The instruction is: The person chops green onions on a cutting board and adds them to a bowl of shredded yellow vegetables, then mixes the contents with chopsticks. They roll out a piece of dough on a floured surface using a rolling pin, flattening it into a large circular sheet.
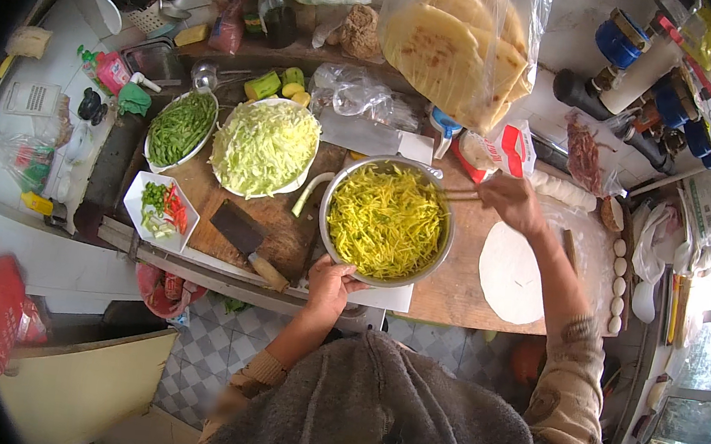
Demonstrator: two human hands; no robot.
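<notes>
My left hand (330, 281) grips the near rim of a steel bowl (443, 258) filled with yellow-green shredded vegetable (385, 222). My right hand (510, 203) holds a pair of chopsticks (462, 195), whose tips reach the bowl's right rim. Right of the bowl, a round sheet of dough (511, 272) lies on the wooden board, with a wooden rolling pin (569, 253) partly behind my right forearm. To the left are a cleaver (239, 228), a plate of shredded cabbage (265, 149), an oval dish of sliced greens (180, 130) and a white dish of chopped peppers (178, 218).
A clear bag of flatbreads (454, 46) hangs above the counter's back. Several eggs (616, 284) line the right edge, near a log of dough (563, 191). A flour bag (514, 149) stands behind my right hand. Blue-handled pipe valves (620, 38) are at the upper right.
</notes>
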